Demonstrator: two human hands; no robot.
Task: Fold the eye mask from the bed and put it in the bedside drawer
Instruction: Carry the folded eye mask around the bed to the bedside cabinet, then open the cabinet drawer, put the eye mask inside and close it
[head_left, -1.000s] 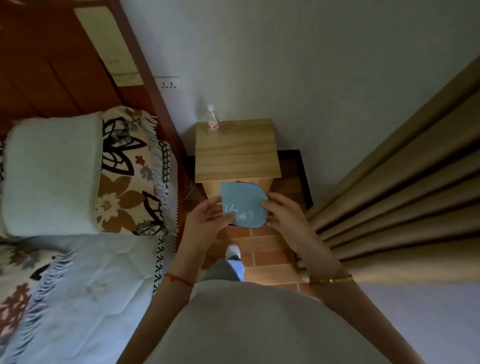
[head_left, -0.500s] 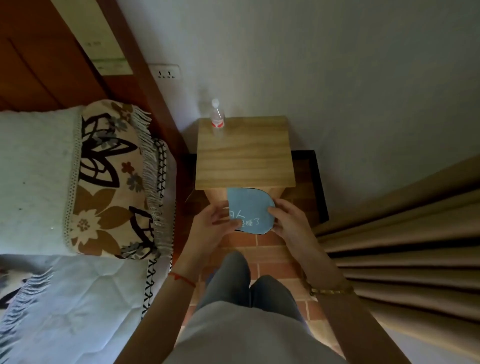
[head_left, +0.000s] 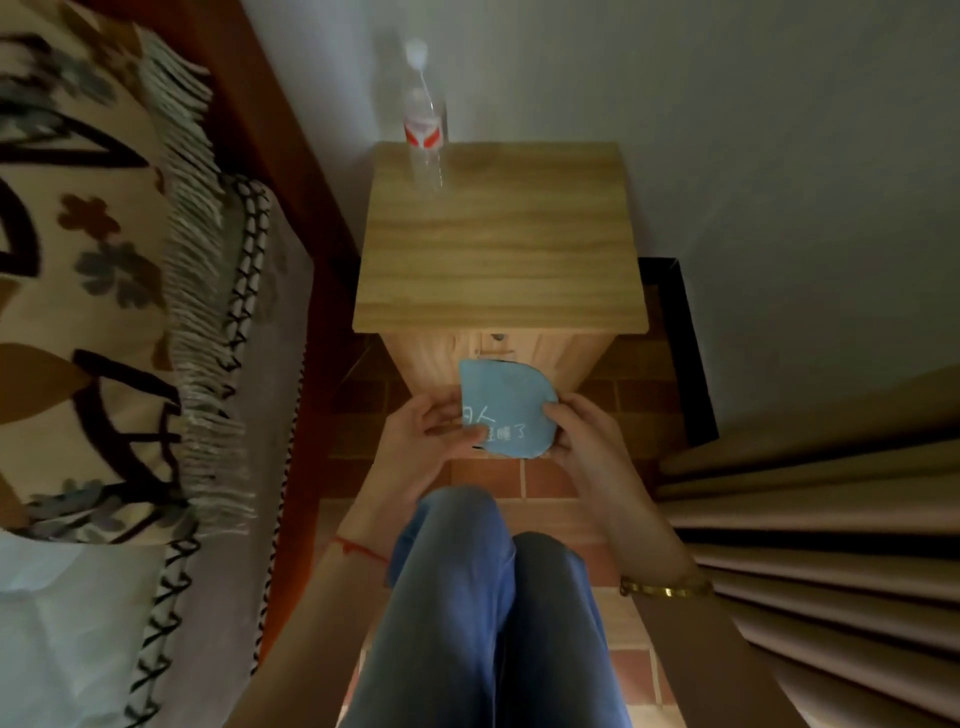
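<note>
The light blue eye mask (head_left: 511, 402) is folded in half, white characters showing on its face. My left hand (head_left: 423, 441) pinches its left edge and my right hand (head_left: 584, 441) grips its right edge. I hold it just in front of the wooden bedside table (head_left: 498, 244), below the table top. The drawer front (head_left: 550, 345) with a small knob (head_left: 497, 338) sits directly behind the mask and looks closed.
A clear water bottle (head_left: 425, 124) stands at the table's back left corner. The bed with a patterned fringed blanket (head_left: 119, 291) lies to the left, its wooden frame close to the table. Tan curtains (head_left: 810, 519) hang at the right. My knees (head_left: 488, 571) are below my hands.
The view has come lower and closer to the bedside table; my knees have bent into view. Both hands still hold the folded mask in front of the drawer.
</note>
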